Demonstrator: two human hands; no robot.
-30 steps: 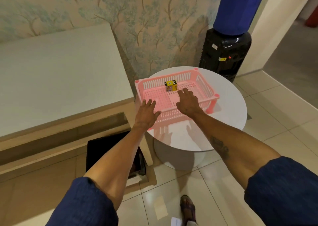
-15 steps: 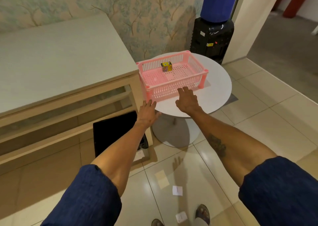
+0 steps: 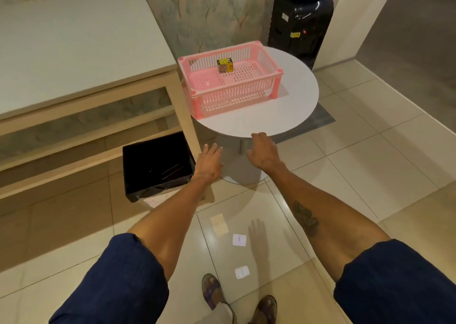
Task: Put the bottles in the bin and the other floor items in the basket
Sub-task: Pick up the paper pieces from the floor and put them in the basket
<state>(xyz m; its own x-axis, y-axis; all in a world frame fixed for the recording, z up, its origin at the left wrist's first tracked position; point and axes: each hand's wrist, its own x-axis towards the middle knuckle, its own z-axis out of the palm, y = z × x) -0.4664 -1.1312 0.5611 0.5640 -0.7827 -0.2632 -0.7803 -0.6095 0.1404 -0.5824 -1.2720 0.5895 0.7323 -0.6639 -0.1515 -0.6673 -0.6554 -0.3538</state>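
Three small paper slips (image 3: 239,240) are lying on the tiled floor (image 3: 370,175) below both empty hands, left hand (image 3: 209,163) and right hand (image 3: 264,152), fingers apart; picking one up for the pink slatted plastic basket (image 3: 229,96) on the round white table (image 3: 296,106) is likely calling for bending down.

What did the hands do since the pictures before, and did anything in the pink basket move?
Both hands drew back from the basket: the left hand and right hand now hover empty off the round table's near edge. Nothing was grabbed or dropped. The small yellow box stays in the pink basket, and the papers still lie on the floor.
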